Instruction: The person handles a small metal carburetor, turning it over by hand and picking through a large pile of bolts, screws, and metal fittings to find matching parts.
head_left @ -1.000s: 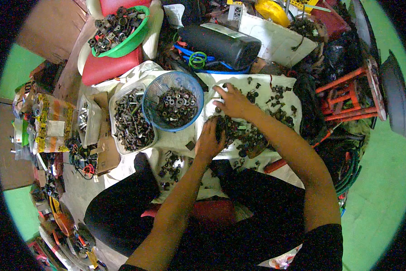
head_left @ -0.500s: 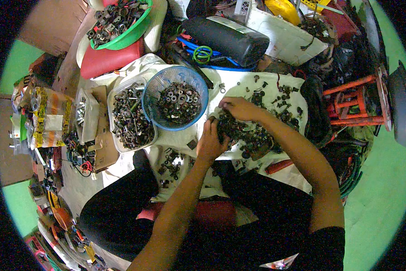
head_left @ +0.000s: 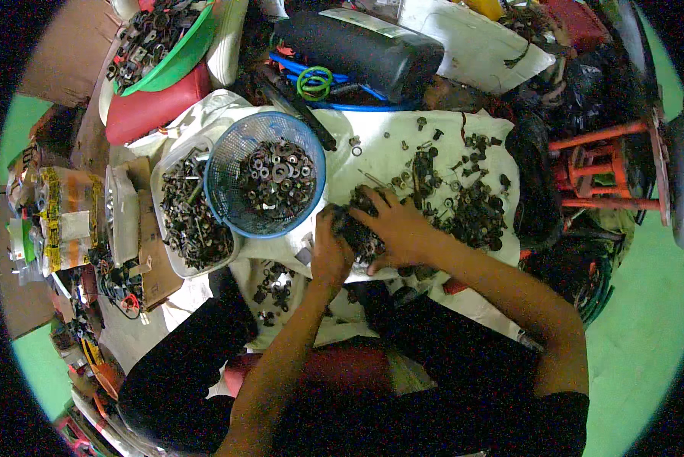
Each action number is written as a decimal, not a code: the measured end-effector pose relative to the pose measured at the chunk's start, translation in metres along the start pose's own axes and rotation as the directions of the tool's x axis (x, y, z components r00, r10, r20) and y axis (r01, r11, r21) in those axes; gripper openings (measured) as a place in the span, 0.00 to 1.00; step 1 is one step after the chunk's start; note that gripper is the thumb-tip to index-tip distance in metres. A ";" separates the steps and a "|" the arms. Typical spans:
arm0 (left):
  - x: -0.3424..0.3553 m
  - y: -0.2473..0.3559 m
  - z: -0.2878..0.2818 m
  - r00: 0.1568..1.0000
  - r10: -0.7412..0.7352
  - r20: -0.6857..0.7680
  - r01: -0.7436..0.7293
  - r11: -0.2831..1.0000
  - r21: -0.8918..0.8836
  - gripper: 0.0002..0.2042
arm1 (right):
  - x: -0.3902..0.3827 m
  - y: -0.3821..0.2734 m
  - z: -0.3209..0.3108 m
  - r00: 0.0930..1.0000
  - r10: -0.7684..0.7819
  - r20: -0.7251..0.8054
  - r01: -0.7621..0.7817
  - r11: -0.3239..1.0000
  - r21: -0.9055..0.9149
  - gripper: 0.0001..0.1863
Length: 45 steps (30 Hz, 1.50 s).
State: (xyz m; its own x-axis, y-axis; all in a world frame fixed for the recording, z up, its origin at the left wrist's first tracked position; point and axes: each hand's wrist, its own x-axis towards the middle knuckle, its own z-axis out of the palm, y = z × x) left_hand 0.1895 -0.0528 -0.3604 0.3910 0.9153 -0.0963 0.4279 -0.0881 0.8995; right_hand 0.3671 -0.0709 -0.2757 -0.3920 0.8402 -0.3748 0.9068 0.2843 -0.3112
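Observation:
My right hand (head_left: 403,232) lies over a heap of small dark metal parts (head_left: 366,244), its fingers spread and pressing into them. Against the left side of that heap my left hand (head_left: 332,250) is curled, its fingertips hidden among the parts. More bolts, nuts and similar hardware (head_left: 471,217) are scattered over the white cloth (head_left: 365,141) on the right. Close by on the left stands a blue mesh basket (head_left: 224,217) with many washers and nuts (head_left: 281,179) in it. Beside it, partly under its rim, is a clear plastic tub (head_left: 176,263) of bolts.
A green basin (head_left: 193,57) of metal parts rests on a red seat (head_left: 159,110) at the far left. Beyond the cloth lies a black cylinder-like case (head_left: 365,53). An orange metal frame (head_left: 597,171) stands at right. Several small parts (head_left: 273,289) lie between my legs.
My right hand has come down and nearer, its fingers now spread over the parts. The heap's left portion is gathered between my hands. The whole view has shifted, with the basket now further left.

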 end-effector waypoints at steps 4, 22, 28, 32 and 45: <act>-0.002 0.004 0.007 0.999 -0.048 -0.017 0.046 0.991 -0.123 0.24 | 0.013 -0.010 0.016 0.979 0.167 -0.114 -0.171 0.985 -0.021 0.59; -0.007 0.009 -0.002 0.971 0.237 -0.025 -0.232 0.964 0.131 0.22 | 0.009 0.001 -0.009 0.995 0.059 0.079 -0.085 0.921 0.380 0.35; -0.009 0.066 -0.012 0.985 0.161 0.064 -0.173 0.931 0.321 0.26 | -0.006 0.031 -0.032 0.944 0.330 0.006 -0.291 0.824 0.487 0.36; 0.001 0.110 -0.018 0.982 0.060 0.180 -0.089 0.983 0.161 0.18 | -0.033 0.052 -0.034 0.842 0.539 -0.005 -0.327 0.518 0.790 0.31; -0.029 0.235 -0.134 0.703 -0.147 0.696 0.708 0.238 -0.665 0.29 | -0.090 -0.108 -0.186 0.976 0.187 -0.110 0.179 -0.407 0.896 0.24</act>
State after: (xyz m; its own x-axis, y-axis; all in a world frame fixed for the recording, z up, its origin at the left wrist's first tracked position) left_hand 0.1698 -0.0478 -0.0892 0.7793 0.3828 -0.4962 -0.1632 0.8885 0.4290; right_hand 0.3332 -0.0914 -0.0462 -0.1957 0.9242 -0.3278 -0.5780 -0.3788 -0.7228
